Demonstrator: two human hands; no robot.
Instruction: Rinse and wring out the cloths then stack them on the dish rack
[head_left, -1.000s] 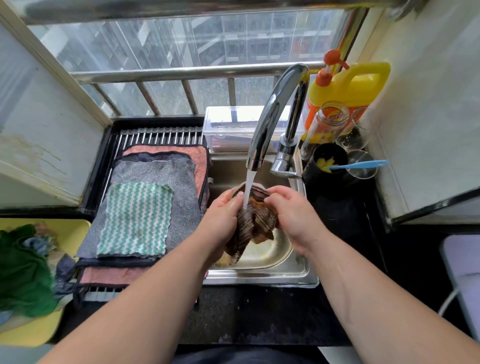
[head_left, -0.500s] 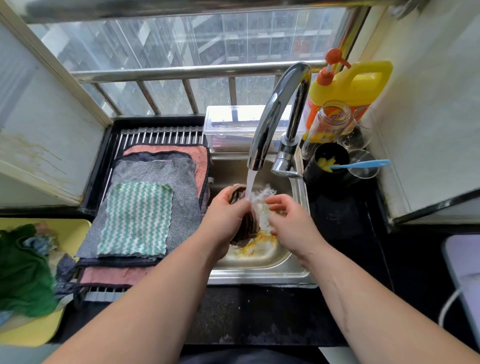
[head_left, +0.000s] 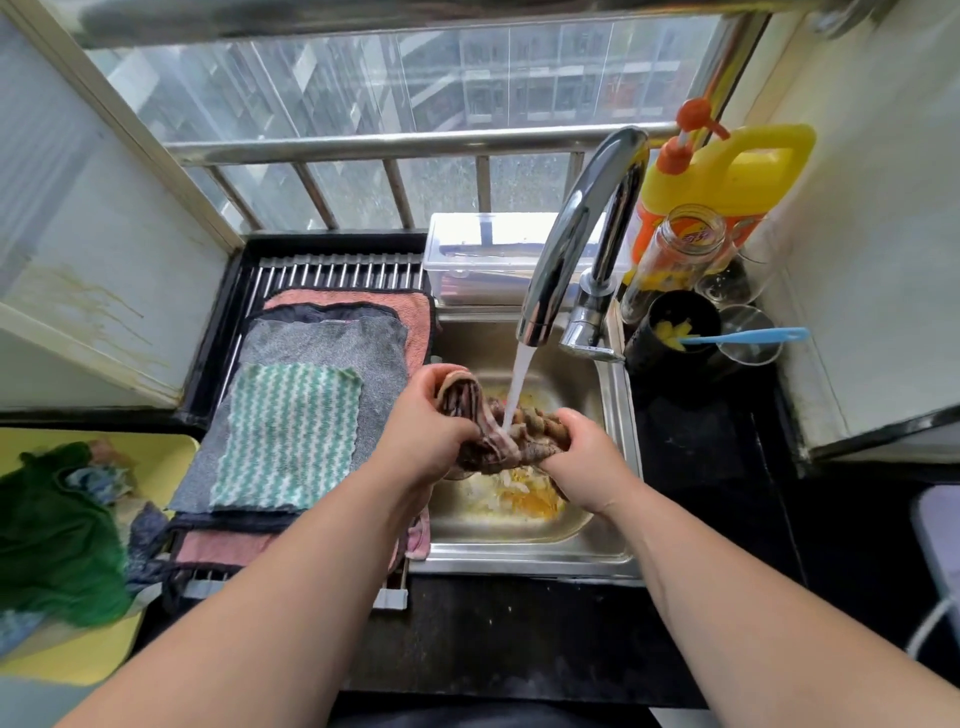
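Observation:
A brown striped cloth (head_left: 493, 431) is bunched between both hands over the steel sink (head_left: 618, 415). Water from the chrome faucet (head_left: 571, 244) runs onto its middle. My left hand (head_left: 421, 426) grips its left end and my right hand (head_left: 587, 457) grips its right end. On the dish rack (head_left: 332, 270) to the left lies a flat stack of cloths: a green-and-white zigzag cloth (head_left: 285, 436) on top, a grey cloth (head_left: 332, 343) under it, then a dark one and a pink one (head_left: 353, 301). More cloths, one of them green (head_left: 52, 535), are heaped in a yellow tray (head_left: 62, 660) at far left.
Yellowish scraps lie in the sink bottom (head_left: 524, 493). A clear plastic box (head_left: 478, 254) stands behind the sink. To the right are a yellow soap jug (head_left: 727, 171), a glass jar (head_left: 670, 254), a black cup with a blue utensil (head_left: 675, 332) and glasses. Black counter runs along the front.
The cloth was held mostly in my left hand half a second ago. Now my right hand has closed on its other end and the cloth is stretched between both hands under the stream.

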